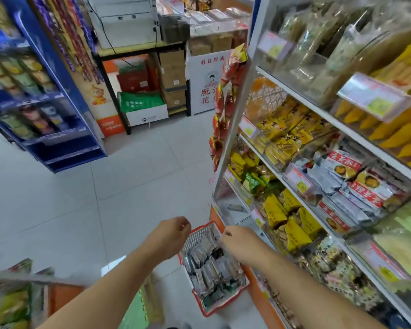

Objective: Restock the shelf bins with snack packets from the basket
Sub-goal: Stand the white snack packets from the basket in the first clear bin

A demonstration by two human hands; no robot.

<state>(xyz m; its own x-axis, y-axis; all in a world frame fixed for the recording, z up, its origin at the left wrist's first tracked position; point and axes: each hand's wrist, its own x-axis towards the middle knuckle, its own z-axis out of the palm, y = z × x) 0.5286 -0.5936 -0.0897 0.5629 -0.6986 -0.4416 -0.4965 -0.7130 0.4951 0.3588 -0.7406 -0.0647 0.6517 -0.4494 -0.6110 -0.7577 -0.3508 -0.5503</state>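
Note:
A red wire basket (201,233) stands on the floor against the foot of the shelf, filled with several silver-grey snack packets (209,267). My left hand (173,233) hovers just left of the basket's far corner, fingers loosely curled, holding nothing. My right hand (237,243) is over the basket's right side with its fingers bent down toward the packets; whether they pinch one is hidden. A nearly empty clear bin (233,207) sits low on the shelf, just above the basket. Higher up, a bin (349,186) holds silver and red packets.
The white shelf unit (278,176) fills the right side with bins of yellow, green and clear-wrapped snacks. A blue display rack (57,138) stands at left, and boxes sit under a black table (142,96) at the back. Grey tiled floor (105,198) lies between. Snack bags (10,302) are at the bottom left.

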